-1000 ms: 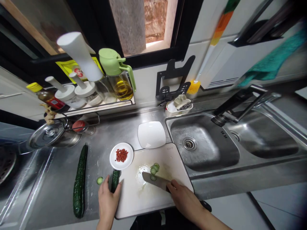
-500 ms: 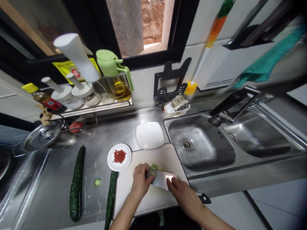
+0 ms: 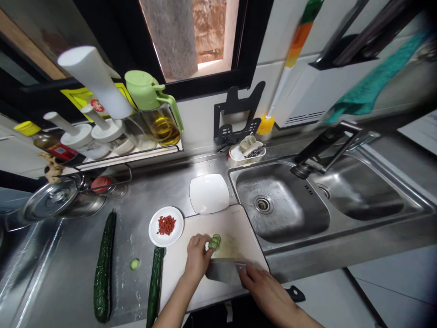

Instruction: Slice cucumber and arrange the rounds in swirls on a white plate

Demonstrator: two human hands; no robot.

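Note:
My left hand (image 3: 198, 255) rests over the pale cutting board (image 3: 205, 291), its thumb and fingers closed around a small stack of cucumber slices (image 3: 215, 242). My right hand (image 3: 264, 289) grips a kitchen knife (image 3: 223, 272), whose wide blade lies low over the board, just nearer me than the slices. The black end of its handle (image 3: 296, 294) sticks out past my right wrist. Left of the board lie a dark green cucumber (image 3: 154, 284) along its edge, a second whole cucumber (image 3: 104, 269), and one loose cut slice (image 3: 134, 263) on the steel counter.
Behind the board stand a small plate (image 3: 152, 228) of red berries and a white square dish (image 3: 209, 193). On the right is a double steel sink (image 3: 283, 205) with a black faucet (image 3: 309, 161). A rack at back left bears an oil jug (image 3: 155, 114) and jars; a lidded pot (image 3: 56, 196) stands below.
The knife has come away from the cucumber slices and moved toward me with my right hand. My left hand stays at the slices. The view has shifted slightly.

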